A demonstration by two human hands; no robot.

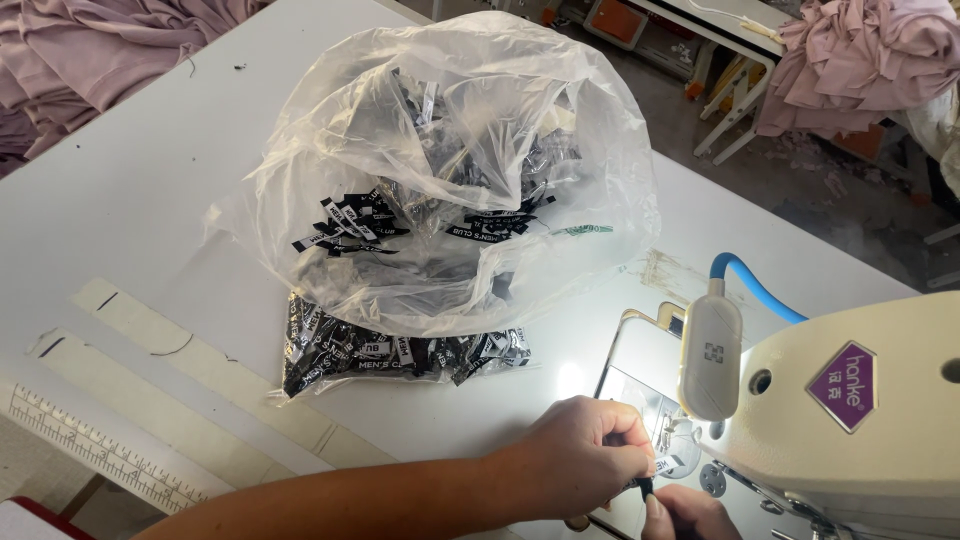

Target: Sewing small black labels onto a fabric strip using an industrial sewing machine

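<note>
Hands pinching a small dark label at the sewing machine

A clear bag (450, 170) of labels sits untouched on the surface (150, 180); the left hand (585, 455) and right hand (685, 512) pinch what seems one label (644, 487) beside the sewing machine (850, 420), apparently not yet stitched.

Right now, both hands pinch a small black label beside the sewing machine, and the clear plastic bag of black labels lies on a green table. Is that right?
Not quite: the head view shows a white table, not green. The rest holds: both hands pinch the small black label beside the sewing machine, the clear plastic bag behind.
</note>
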